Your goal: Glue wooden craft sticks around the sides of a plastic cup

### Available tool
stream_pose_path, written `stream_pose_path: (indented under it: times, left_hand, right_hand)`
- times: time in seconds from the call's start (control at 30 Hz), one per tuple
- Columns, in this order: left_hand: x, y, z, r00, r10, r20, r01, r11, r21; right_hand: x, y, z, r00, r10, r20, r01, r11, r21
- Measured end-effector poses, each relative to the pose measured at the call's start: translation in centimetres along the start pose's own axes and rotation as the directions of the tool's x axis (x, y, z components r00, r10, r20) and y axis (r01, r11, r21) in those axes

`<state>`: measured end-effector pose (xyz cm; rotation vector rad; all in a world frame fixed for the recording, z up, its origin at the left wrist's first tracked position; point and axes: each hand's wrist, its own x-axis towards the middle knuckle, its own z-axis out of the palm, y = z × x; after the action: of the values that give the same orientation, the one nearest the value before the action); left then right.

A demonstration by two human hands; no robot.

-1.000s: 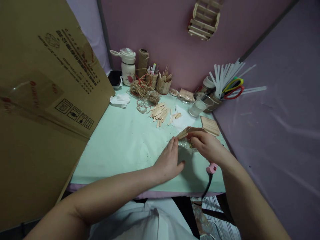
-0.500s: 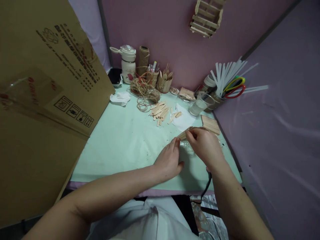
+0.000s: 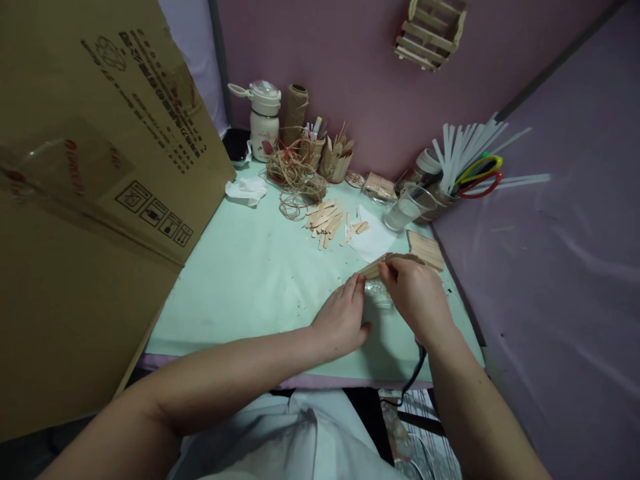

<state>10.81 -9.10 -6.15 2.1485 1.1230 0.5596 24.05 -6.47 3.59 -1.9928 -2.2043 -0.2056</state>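
On the green table [image 3: 240,287] by the white paper [image 3: 374,241], your left hand [image 3: 341,317], fingers straight, touches the wooden panel [image 3: 372,269] while your right hand [image 3: 417,293] curls against it, pinch impossible to tell; best press evenly.

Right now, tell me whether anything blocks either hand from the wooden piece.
Nothing visible does. The left hand is at the left end of the wooden piece, and the right hand is at it farther right. Clear plastic lies on its near side, between the hands.
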Motion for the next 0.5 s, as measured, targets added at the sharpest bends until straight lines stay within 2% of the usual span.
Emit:
stream_pose_path:
  times: [0.3, 0.5]
  left_hand:
    - [0.0, 0.3, -0.4, 1.0, -0.004, 0.017, 0.003, 0.999, 0.04]
    - [-0.4, 0.4, -1.2, 0.997, -0.076, 0.024, 0.068, 0.967, 0.247]
  right_hand:
    - [-0.1, -0.2, 0.1, 1.0, 0.019, 0.007, -0.019, 1.0, 0.005]
    - [-0.6, 0.5, -0.9, 0.999, 0.031, 0.007, -0.031, 0.997, 0.066]
